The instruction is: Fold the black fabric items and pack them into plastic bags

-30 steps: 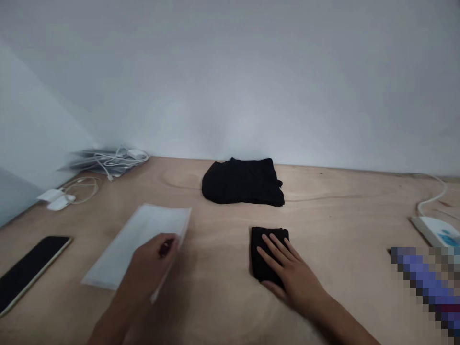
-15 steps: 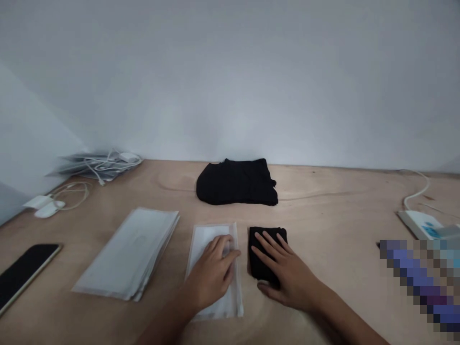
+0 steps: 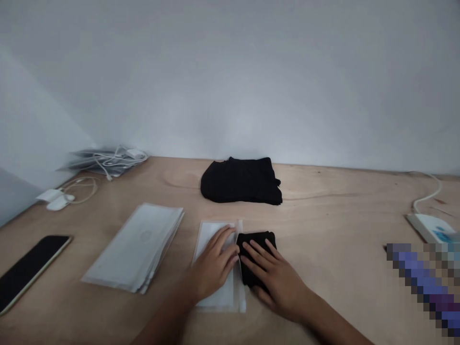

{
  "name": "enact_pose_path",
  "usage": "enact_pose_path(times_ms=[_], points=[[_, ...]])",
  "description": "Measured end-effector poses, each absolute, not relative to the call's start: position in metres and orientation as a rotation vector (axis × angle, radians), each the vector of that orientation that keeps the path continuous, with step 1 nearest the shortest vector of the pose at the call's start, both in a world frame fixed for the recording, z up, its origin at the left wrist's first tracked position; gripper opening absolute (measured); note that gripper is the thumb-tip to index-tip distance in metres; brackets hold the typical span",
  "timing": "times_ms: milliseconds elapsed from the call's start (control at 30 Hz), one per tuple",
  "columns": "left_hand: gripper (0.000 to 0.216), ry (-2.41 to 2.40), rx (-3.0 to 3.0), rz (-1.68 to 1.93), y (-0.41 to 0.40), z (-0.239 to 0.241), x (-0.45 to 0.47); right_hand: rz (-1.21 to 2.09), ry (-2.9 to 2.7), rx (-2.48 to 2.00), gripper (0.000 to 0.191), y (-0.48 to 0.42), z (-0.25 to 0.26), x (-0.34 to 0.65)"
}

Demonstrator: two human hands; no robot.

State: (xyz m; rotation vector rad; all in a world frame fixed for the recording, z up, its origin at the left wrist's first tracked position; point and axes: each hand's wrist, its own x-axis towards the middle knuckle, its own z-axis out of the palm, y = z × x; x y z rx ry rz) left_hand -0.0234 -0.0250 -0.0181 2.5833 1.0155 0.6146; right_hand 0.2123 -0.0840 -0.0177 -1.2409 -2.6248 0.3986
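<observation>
My left hand [image 3: 215, 266] is over a flat, clear plastic zip bag [image 3: 219, 301], its fingers bent and pinching the bag's right edge, which is lifted a little. A small folded black cloth [image 3: 247, 275] lies directly to the right, its left side at the mouth of the bag. Spread flat on top of that cloth is my right hand [image 3: 276, 285], fingers apart. Whether any of the cloth is inside the bag cannot be made out.
A stack of similar plastic bags [image 3: 134, 249] lies to the left, beside a phone [image 3: 34, 266]. Larger black cloth [image 3: 242, 181] rests near the wall. White cables [image 3: 118, 158] are at the back left, a white device [image 3: 431, 227] at the right.
My right hand has slid the folded black cloth left, up to the bag's edge. My left fingers have closed on that edge. The whole view has shifted slightly.
</observation>
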Motion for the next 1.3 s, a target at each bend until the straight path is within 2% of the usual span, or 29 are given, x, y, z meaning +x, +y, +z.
enact_pose_path(times_ms=[167,333,533,800,900,1100,1300], points=[[0.022,0.964,2.560,0.476,-0.027,-0.007,-0.020,0.522,-2.726,-1.053,0.068,-0.074,-0.002,0.217],[0.037,0.910,2.601,0.338,-0.030,-0.002,-0.013,0.434,-2.620,-1.087,0.050,-0.067,-0.019,0.193],[0.065,1.107,2.645,0.259,-0.034,-0.013,-0.020,0.405,-2.623,-1.089,0.072,-0.072,-0.017,0.208],[0.063,1.110,2.653,0.240,-0.042,-0.017,-0.018,0.355,-2.666,-1.032,0.056,-0.076,-0.023,0.196],[0.063,1.104,2.628,0.228,-0.040,-0.014,-0.020,0.377,-2.653,-0.972,0.058,-0.075,-0.022,0.199],[0.063,1.122,2.616,0.197,-0.041,-0.014,-0.019,0.377,-2.605,-1.059,0.080,-0.085,-0.022,0.248],[0.063,1.101,2.657,0.220,-0.044,-0.011,-0.015,0.377,-2.661,-1.065,0.071,-0.087,-0.032,0.234]])
